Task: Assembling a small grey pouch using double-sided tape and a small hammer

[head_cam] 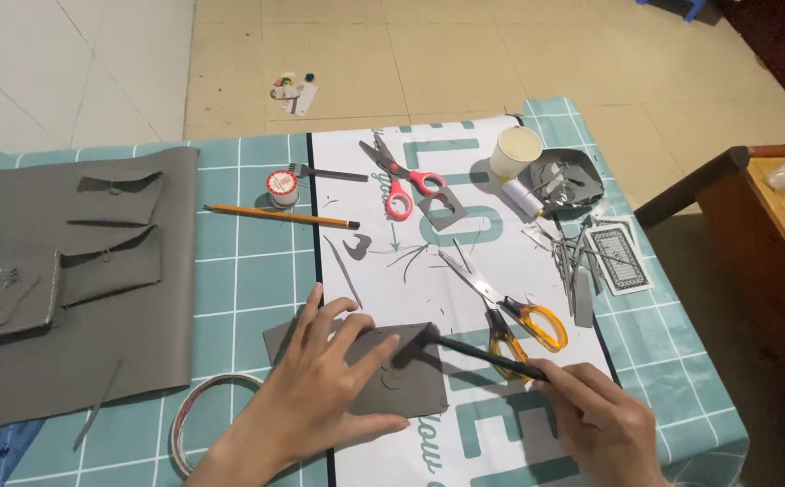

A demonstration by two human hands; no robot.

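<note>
We see a flat grey leather piece point(410, 379), roughly rectangular, lying on the white printed sheet near the table's front edge, its left end reaching onto the teal grid mat. A small round mark shows near its middle. A thin black tool point(482, 354) lies slanted, its head touching the piece's upper right corner.

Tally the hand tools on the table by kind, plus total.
Scissors: 2, red-handled and orange-handled
Pencil: 1
Black tool: 1, held in the right hand; the left hand presses a grey piece
Total: 4
</note>
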